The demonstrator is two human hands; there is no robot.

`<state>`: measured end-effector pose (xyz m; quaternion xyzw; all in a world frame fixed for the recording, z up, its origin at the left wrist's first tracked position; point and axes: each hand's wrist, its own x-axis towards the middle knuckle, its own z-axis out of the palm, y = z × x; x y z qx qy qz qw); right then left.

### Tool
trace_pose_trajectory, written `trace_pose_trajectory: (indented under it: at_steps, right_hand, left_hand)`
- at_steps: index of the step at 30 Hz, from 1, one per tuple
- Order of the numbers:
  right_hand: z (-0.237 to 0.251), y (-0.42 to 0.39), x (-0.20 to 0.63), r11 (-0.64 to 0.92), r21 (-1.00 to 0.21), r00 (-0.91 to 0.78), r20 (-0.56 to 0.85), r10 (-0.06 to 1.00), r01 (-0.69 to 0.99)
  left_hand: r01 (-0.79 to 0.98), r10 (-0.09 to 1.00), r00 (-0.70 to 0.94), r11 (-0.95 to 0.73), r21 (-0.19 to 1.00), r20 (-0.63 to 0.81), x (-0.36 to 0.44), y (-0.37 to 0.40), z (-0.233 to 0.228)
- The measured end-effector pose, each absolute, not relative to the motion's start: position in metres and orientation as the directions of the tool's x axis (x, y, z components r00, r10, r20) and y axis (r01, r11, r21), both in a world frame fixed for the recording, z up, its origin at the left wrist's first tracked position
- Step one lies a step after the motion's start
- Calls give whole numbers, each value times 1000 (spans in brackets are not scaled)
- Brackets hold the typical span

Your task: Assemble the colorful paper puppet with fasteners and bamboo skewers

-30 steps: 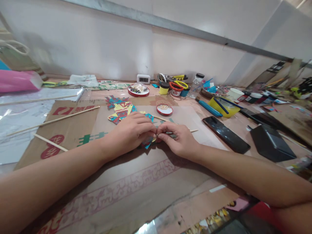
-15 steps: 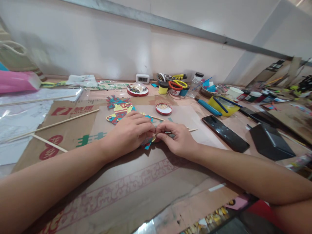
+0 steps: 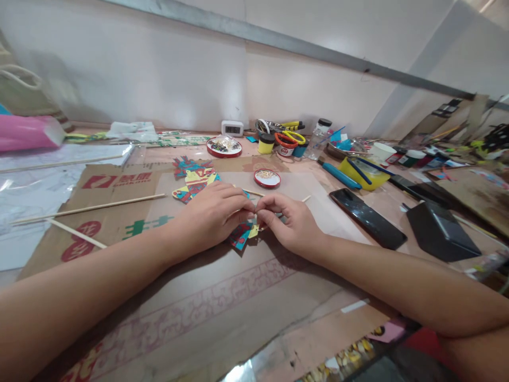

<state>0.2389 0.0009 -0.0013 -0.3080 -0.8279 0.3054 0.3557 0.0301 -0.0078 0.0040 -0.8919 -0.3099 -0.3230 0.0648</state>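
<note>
A painted cut-out figure [image 3: 195,183] in blue, red and yellow lies at the middle of the work surface, partly hidden beneath my left hand [image 3: 217,212]. Its blue-and-red lower end [image 3: 239,237] and a small yellow tip [image 3: 253,231] stick out below the fingers. The left thumb and fingers are pinched together at the figure's right side. My right hand [image 3: 289,220] meets them almost fingertip to fingertip, its thumb and index finger closed. Whatever sits between the two pinches is too small to make out. Thin sticks pass behind the hands.
Ahead stands a red-rimmed lid of small beads [image 3: 267,178], with another lid of mixed pieces [image 3: 224,146] behind it. A black phone [image 3: 368,218], a black box [image 3: 442,231] and a yellow bowl [image 3: 363,174] are at right. Wooden sticks [image 3: 107,205] lie on cardboard at left.
Both hands' fingertips have risen slightly and parted a little. More of the figure's lower end and yellow tip shows beneath them. The sticks at left and behind my right hand have shifted slightly.
</note>
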Motion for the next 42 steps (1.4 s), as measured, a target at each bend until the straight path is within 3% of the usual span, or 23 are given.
trace_pose_trajectory:
  at_steps: [7, 12, 24, 33, 42]
  right_hand:
    - [2, 2, 238, 652, -673, -578, 394, 715, 348]
    - [4, 1, 238, 639, -694, -564, 396, 724, 333]
    - [5, 1, 238, 667, -648, -561, 417, 715, 369]
    - [3, 2, 237, 615, -718, -556, 381, 739, 325]
    - [3, 4, 238, 625, -707, -564, 383, 731, 331]
  left_hand:
    - [552, 604, 630, -790, 266, 487, 28, -13, 9]
    - [514, 590, 685, -807, 291, 427, 29, -17, 12]
    - [491, 343, 800, -846, -207, 493, 28, -15, 9]
    - [519, 391, 815, -822, -236, 428, 28, -17, 12]
    - [460, 335, 857, -839, -289, 392, 27, -16, 16]
